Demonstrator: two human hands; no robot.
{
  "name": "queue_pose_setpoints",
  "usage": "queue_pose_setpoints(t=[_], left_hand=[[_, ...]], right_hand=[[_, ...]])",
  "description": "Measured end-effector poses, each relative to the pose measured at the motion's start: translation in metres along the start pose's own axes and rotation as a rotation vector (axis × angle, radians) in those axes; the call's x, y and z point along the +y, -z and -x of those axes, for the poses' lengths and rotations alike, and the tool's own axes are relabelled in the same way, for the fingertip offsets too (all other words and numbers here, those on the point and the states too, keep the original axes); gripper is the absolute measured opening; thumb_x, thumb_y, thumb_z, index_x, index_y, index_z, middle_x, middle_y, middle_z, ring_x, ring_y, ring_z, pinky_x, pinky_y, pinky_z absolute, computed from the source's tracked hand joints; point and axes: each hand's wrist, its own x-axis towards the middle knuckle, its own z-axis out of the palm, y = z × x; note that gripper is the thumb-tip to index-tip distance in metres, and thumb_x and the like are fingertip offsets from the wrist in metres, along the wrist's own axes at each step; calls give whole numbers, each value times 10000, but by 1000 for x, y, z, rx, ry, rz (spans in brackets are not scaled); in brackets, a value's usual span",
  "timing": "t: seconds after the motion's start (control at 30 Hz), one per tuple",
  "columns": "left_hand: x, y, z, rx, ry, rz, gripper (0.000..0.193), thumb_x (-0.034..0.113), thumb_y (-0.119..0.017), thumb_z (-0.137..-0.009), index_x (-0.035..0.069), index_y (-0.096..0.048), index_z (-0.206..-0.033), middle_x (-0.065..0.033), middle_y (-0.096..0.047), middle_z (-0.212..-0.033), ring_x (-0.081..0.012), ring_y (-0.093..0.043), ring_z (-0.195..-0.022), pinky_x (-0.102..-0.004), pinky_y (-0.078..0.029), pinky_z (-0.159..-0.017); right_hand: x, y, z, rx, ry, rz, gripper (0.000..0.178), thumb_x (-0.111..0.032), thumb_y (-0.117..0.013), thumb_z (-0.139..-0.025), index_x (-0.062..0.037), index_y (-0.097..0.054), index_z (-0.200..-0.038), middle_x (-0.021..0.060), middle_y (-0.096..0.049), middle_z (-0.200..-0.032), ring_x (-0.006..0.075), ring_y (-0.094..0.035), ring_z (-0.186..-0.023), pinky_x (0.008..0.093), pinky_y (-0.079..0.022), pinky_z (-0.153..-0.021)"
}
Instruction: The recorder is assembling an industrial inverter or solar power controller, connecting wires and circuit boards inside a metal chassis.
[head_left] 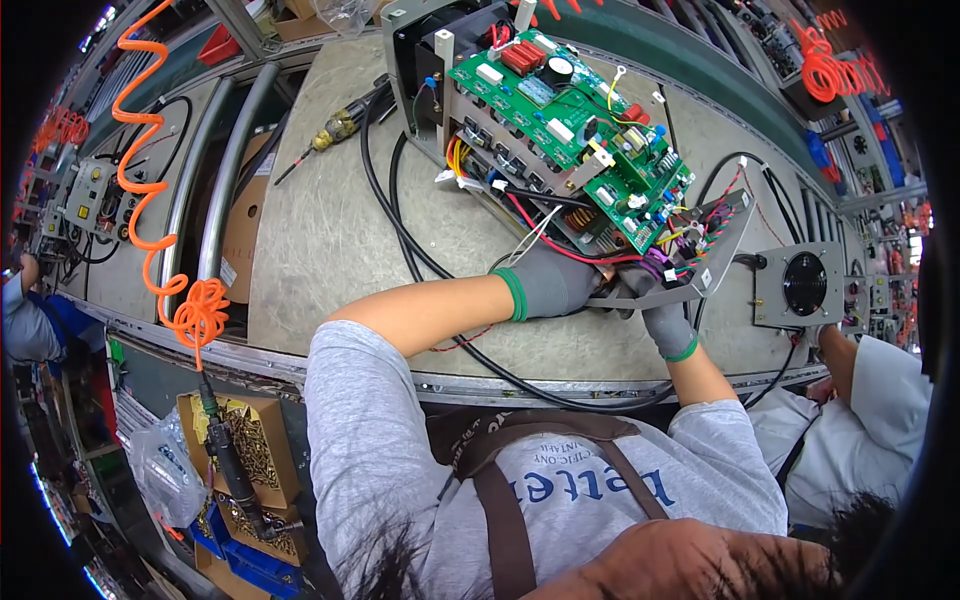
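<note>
An opened electrical unit with a green circuit board (560, 110) stands tilted on the bench. At its near end, a grey metal panel (712, 262) with coloured wires leans outward. My left hand (555, 282), in a grey glove with a green cuff, reaches in below the board beside red and white wires. Its fingers are closed near the panel's left corner, but what they hold is hidden. My right hand (668, 328), gloved likewise, comes up under the panel's lower edge and grips it; the panel partly covers its fingers.
A yellow-black power screwdriver (340, 125) lies at the back left. Black cables (440, 268) cross the metal bench (310, 260). A fan unit (800, 285) sits to the right, near a co-worker's arm (838, 360). An orange coiled hose (145, 180) hangs left above a screw box (255, 440).
</note>
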Motion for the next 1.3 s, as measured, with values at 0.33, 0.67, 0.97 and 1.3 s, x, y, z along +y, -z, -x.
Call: queue_pose_setpoints(t=[0.33,0.67,0.97,1.3], left_hand=[[0,-7,52,73,235,153,309,287,-484,-924,41,-592,-1076,-215,-635,-949,-370,-623,-861,-464,-476,-789],[4,-52,23,989,686,710,302,155,-551,-805,-26,-576,-1046,-211,-646,-888,-329,-652,-840,-419,-500,-737],[-35,-5,60,999,670,596,335,225,-550,-843,47,-629,-1116,-225,-632,-1027,-353,-594,-978,-417,-453,-865],[17,84,221,406,562,70,367,322,-560,-876,60,-658,-1114,-155,-670,-1054,-267,-652,-931,-356,-496,-842]], right_hand=[[6,69,3,455,118,-288,377,-290,-502,-941,-79,-469,-1252,27,-579,-1011,136,-591,-855,329,-517,-703],[93,99,-91,-61,303,-82,441,-254,-423,-1005,-43,-389,-1390,72,-498,-1321,173,-484,-1205,335,-416,-1006],[30,-25,15,11,299,-110,442,-277,-473,-962,-38,-495,-1333,54,-566,-1233,148,-523,-1115,297,-424,-922],[-22,-84,66,-204,218,123,220,-137,-620,-899,15,-592,-1056,58,-606,-867,119,-528,-778,281,-421,-656]])
